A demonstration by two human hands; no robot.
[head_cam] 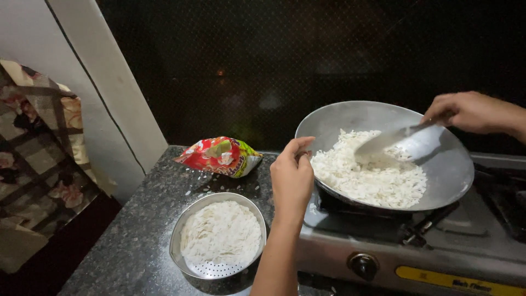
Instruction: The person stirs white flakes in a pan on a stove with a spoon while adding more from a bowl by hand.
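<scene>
I'm watching the left hand (pixel 292 178) gripping the near rim of the wide steel pan (pixel 449 175), fingers curled closed over the edge, likely steadying it, since the pan is sitting tilted on the gas stove (pixel 471 249). The right hand (pixel 474 112) is reaching in from the far side, closed around the handle of a flat metal spatula (pixel 392 141); its blade is lying in the heap of white flattened rice (pixel 370 175), near the top of the pile. The rice is filling the lower, nearer half of the pan, which fits the tilt; the upper wall is showing bare metal.

On the dark speckled counter (pixel 137 241), just left of the stove, a perforated steel bowl (pixel 208 269) is holding more of the same pale flakes, kept within easy reach of the pan. Behind it a crumpled red and green packet (pixel 219 157) is lying on its side, a few loose flakes scattered beside it. I cannot tell whether the burner is lit. A patterned cloth (pixel 33 164) is hanging at the far left.
</scene>
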